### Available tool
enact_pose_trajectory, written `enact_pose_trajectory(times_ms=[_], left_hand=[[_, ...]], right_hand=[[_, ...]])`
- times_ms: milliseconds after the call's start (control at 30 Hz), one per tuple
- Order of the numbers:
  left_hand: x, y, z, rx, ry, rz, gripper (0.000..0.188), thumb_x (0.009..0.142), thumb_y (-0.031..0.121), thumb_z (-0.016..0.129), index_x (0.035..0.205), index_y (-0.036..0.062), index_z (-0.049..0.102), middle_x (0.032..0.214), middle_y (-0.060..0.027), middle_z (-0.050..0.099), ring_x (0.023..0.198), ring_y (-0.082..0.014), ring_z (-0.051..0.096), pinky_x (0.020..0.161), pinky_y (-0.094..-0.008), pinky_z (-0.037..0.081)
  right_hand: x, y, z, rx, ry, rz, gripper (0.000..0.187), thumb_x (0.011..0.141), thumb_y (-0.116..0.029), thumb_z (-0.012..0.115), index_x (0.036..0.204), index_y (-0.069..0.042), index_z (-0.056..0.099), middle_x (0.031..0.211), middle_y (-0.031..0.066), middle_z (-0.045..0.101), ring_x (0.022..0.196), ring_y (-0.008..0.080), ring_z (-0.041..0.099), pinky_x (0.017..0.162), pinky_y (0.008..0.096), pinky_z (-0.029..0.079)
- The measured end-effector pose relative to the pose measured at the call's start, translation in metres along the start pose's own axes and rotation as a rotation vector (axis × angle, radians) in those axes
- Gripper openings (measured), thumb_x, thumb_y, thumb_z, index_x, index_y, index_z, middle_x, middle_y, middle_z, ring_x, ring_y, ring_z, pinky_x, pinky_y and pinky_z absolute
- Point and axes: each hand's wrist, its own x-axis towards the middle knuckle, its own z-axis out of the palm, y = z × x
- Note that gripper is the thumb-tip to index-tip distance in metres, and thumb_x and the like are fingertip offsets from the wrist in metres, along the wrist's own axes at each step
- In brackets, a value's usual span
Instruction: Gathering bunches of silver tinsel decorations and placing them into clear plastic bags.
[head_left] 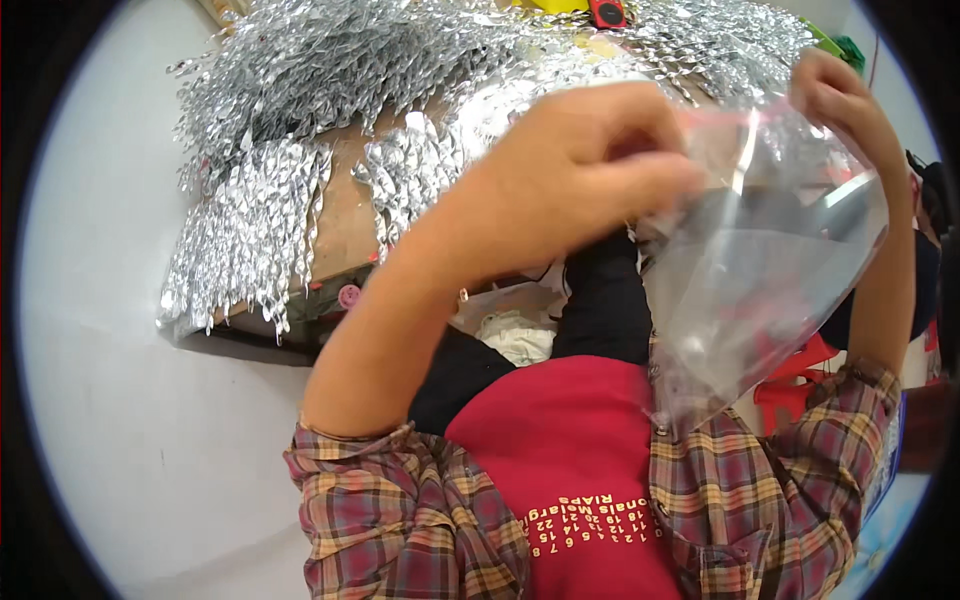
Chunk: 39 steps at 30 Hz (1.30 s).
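Observation:
A clear plastic bag with a pink strip along its top edge hangs between my two hands, in front of my body on the right. My left hand reaches across from the left, its thumb and fingers pinched at the bag's upper left corner; it is slightly blurred. At the opposite upper corner, my right hand is closed on the bag's edge. Nothing solid can be made out inside the bag; shapes behind show through its film. Just beyond my left hand lie bunches of twisted silver foil strands.
A brown table carries large heaps of silver foil strands, some draping over its near edge. At the far side sits a small red device beside something yellow. A pale wall bounds the left. Red items lie low on the right.

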Motion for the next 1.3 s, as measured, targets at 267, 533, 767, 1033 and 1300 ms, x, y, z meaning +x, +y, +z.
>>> enact_pose_trajectory(times_ms=[267, 533, 767, 1033, 1300], left_hand=[[-0.164, -0.133, 0.024, 0.645, -0.029, -0.536, 0.018, 0.085, 0.023, 0.062, 0.087, 0.0062, 0.055, 0.077, -0.0120, 0.062, 0.069, -0.0288, 0.059, 0.062, -0.0377, 0.047], [-0.239, -0.184, 0.028, 0.812, 0.184, -0.567, 0.012, 0.082, 0.015, 0.058, 0.090, 0.0066, 0.055, 0.095, -0.0132, 0.062, 0.105, -0.0366, 0.052, 0.084, -0.0446, 0.044], [-0.255, -0.162, 0.011, 0.847, 0.305, -0.475, 0.011, 0.082, 0.012, 0.061, 0.090, 0.0058, 0.056, 0.112, -0.0136, 0.061, 0.114, -0.0367, 0.049, 0.094, -0.0411, 0.041], [-0.263, -0.159, -0.023, 0.593, 0.255, -0.558, 0.013, 0.079, 0.017, 0.065, 0.086, 0.0062, 0.060, 0.120, -0.0115, 0.060, 0.115, -0.0319, 0.050, 0.094, -0.0404, 0.040], [-0.263, -0.192, -0.033, 0.209, 0.242, -0.588, 0.014, 0.076, 0.019, 0.069, 0.083, 0.0078, 0.064, 0.101, -0.0101, 0.063, 0.099, -0.0247, 0.055, 0.085, -0.0350, 0.043]], right_hand=[[0.054, 0.123, 0.233, 0.543, -0.617, 0.343, 0.008, 0.082, -0.015, 0.065, 0.082, -0.006, 0.064, 0.073, -0.0028, 0.059, 0.063, 0.0063, 0.052, 0.058, 0.0210, 0.042], [0.084, 0.139, 0.326, -0.581, -0.586, -0.643, 0.014, 0.078, -0.021, 0.062, 0.075, -0.007, 0.061, 0.076, 0.0085, 0.061, 0.078, 0.0273, 0.057, 0.075, 0.0364, 0.045], [0.083, 0.105, 0.328, -0.349, -0.327, -0.801, 0.013, 0.076, -0.021, 0.066, 0.075, -0.011, 0.058, 0.073, 0.0043, 0.058, 0.082, 0.0255, 0.054, 0.076, 0.0375, 0.042], [0.092, 0.091, 0.332, -0.327, -0.349, -0.763, 0.013, 0.076, -0.019, 0.068, 0.076, -0.010, 0.058, 0.073, 0.0043, 0.057, 0.079, 0.0254, 0.053, 0.073, 0.0377, 0.042], [0.090, 0.094, 0.322, -0.246, -0.501, -0.544, 0.008, 0.077, -0.018, 0.068, 0.080, -0.010, 0.066, 0.075, 0.0033, 0.061, 0.078, 0.0249, 0.055, 0.073, 0.0356, 0.044]])
